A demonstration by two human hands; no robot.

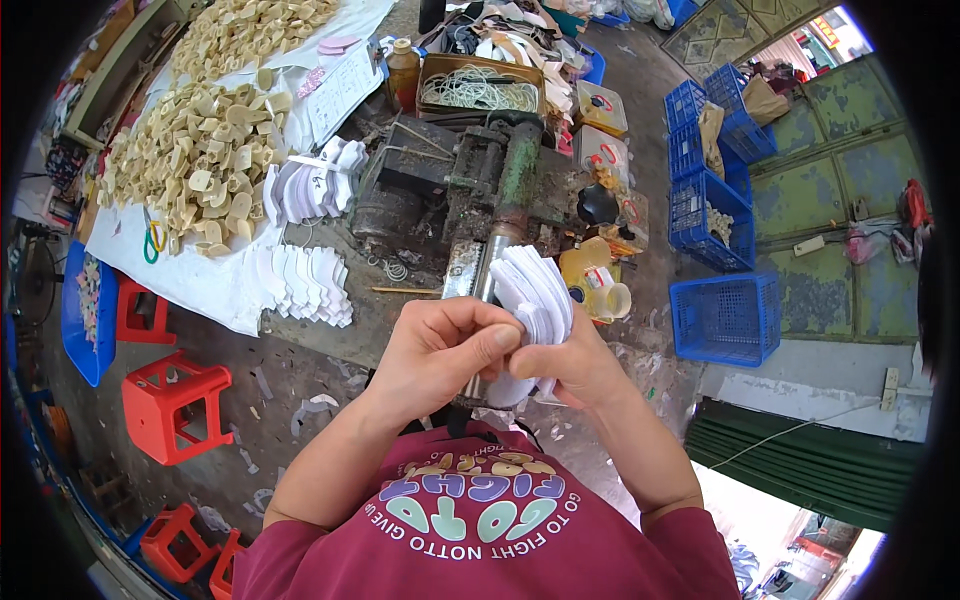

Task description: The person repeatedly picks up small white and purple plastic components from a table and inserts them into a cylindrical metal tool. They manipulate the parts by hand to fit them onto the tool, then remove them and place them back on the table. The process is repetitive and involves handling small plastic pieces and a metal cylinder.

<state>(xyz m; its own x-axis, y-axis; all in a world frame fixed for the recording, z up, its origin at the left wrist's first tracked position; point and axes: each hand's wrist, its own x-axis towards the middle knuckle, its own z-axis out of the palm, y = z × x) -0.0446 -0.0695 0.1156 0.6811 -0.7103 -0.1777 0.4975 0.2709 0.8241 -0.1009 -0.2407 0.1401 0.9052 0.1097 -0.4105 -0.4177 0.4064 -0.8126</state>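
Note:
A thick stack of white curved cut pieces [535,285], like fabric or thin foam, fans upward in my right hand [578,362]. The right thumb presses across its front, and the stack's lower end shows below the hands. My left hand [450,350] is closed in a pinch, thumb and forefinger against the stack's left edge; what lies between those fingertips is hidden. Just beyond both hands is a greasy machine [515,170] with a bare metal arm [490,265] running toward me. More white curved pieces [308,283] lie in stacks on the bench to the left.
Beige moulded pieces [205,150] heap on a white sheet, with scissors [153,240] nearby. A tin of pale cord [480,90] stands behind the machine, a yellow container [590,275] to its right. Red stools [175,405] stand left; blue crates [725,320] stand right.

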